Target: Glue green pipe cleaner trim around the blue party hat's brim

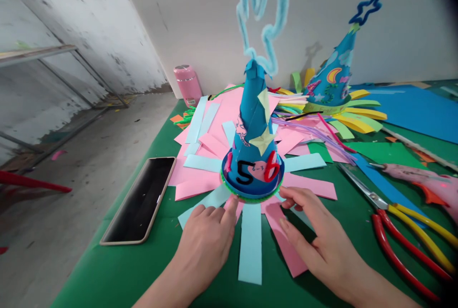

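A blue cone party hat stands upright before me, with pale stars, a black 5, a red 6 and a tall light-blue pipe-cleaner shape at its tip. Green fuzzy trim edges its brim, and pink and light-blue paper strips fan out around it. My left hand is closed at the front left of the brim, one finger on the trim; its thumb is hidden. At the front right, my right hand is open beside the brim, thumb and fingers apart over the strips.
A phone lies left. Scissors with red handles, a yellow-handled tool and a pink glue gun lie right. Behind are a second decorated hat, pipe cleaners, a pink bottle and blue sheets.
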